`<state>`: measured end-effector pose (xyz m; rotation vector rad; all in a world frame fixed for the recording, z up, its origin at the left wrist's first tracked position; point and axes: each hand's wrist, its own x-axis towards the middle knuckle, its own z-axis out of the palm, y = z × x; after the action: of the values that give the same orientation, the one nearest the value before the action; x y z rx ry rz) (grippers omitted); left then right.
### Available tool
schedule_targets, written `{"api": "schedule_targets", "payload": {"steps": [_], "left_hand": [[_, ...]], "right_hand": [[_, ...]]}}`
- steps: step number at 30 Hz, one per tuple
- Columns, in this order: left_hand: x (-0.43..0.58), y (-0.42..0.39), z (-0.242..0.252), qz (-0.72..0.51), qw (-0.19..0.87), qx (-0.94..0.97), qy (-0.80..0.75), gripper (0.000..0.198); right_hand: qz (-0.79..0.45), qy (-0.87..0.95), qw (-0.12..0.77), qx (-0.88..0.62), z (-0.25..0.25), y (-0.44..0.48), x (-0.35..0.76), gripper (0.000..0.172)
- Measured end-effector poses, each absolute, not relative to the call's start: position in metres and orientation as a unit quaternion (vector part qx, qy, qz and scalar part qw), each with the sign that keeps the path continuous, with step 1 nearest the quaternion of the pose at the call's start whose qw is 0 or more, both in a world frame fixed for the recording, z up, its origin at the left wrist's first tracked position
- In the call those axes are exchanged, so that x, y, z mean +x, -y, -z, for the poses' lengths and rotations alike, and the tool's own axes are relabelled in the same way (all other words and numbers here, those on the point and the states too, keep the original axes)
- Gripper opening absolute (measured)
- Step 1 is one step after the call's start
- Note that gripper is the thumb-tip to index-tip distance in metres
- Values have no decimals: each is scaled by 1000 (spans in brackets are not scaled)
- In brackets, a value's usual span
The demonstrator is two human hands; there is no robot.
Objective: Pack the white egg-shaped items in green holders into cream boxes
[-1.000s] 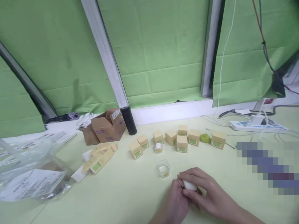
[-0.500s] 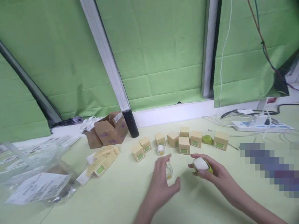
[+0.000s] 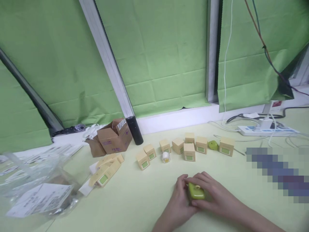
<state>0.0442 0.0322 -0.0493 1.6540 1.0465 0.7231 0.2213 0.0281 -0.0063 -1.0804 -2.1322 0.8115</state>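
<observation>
Close together over the pale green table (image 3: 135, 206), my two hands meet around a shiny green earbud case cover (image 3: 196, 192). My right hand (image 3: 214, 193) grips it from the right, fingers over the far side and thumb along the near edge. My left hand (image 3: 177, 199) is closed against its left side, fingers curled; what lies in that palm is hidden. The cover has a small pale ring-like spot on top. Beyond the hands sits a small clear case with a white piece in it (image 3: 165, 157). A second green cover (image 3: 213, 145) lies between two boxes.
Several small tan boxes (image 3: 189, 153) with green labels stand in a loose row. Flattened tan boxes (image 3: 107, 170) lie left, near a brown carton (image 3: 116, 137) and black bottle (image 3: 134, 130). A plastic bag (image 3: 43, 199) is at far left, a power strip (image 3: 246, 130) at right.
My left hand, earlier open by a clear cover, has moved right and closed at the green cover. My right hand came nearer and lower. The clear cover no longer shows.
</observation>
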Motion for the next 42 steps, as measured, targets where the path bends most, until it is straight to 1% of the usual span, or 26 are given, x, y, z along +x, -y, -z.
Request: {"api": "schedule_targets", "payload": {"steps": [3,5,7,8,9,10,12,13,15,18,20,25,28,30,32,33,34,35,37,39,42], "left_hand": [[44,-29,52,-303,493,690,-435,81],[42,-26,46,-287,498,688,-444,93],[30,-27,34,-273,474,691,-473,105],[19,-30,25,-271,434,699,-499,104],[4,-34,15,-277,367,705,-540,97],[-14,-41,5,-278,275,709,-587,81],[-61,-57,-14,-189,12,672,-715,62],[-86,-64,-22,-177,-41,634,-752,59],[-131,-73,-34,-162,-91,571,-799,56],[-175,-69,-37,-123,-104,532,-831,47],[-185,-60,-32,-102,-96,535,-833,43],[-177,-48,-16,-99,-69,556,-822,48],[-155,-42,-18,-118,-29,570,-813,53],[-129,-33,-27,-180,50,599,-779,60],[-93,-21,-38,-351,254,617,-656,67],[-74,-16,-43,-400,343,617,-584,69],[-55,-12,-48,-419,422,609,-525,69],[-37,-11,-51,-415,489,601,-477,69],[-5,-13,-50,-368,575,608,-404,73],[19,-21,-42,-308,612,622,-379,71],[40,-35,-21,-258,636,624,-375,70]], "right_hand": [[-279,827,274,-404,7,-26,221,38],[-272,829,265,-410,10,-27,222,43],[-268,832,252,-415,14,-28,223,48],[-264,835,243,-417,17,-28,224,50],[-258,839,232,-420,19,-29,225,51],[-248,843,222,-424,22,-29,225,52],[-227,850,207,-427,27,-29,225,56],[-218,853,205,-428,29,-29,225,58],[-213,853,211,-428,34,-28,225,60],[-218,845,228,-432,38,-28,224,59],[-219,844,232,-432,38,-27,224,59],[-218,840,243,-433,34,-26,226,56],[-251,820,272,-437,33,-27,226,53],[-310,776,308,-454,32,-29,225,50],[-392,707,357,-469,28,-34,224,51],[-433,665,387,-469,25,-36,224,54],[-472,620,419,-466,21,-38,224,56],[-511,574,449,-455,16,-40,224,58],[-581,482,501,-424,6,-41,225,57],[-630,410,528,-394,-2,-42,228,50],[-651,377,541,-375,-6,-43,234,34]]}}
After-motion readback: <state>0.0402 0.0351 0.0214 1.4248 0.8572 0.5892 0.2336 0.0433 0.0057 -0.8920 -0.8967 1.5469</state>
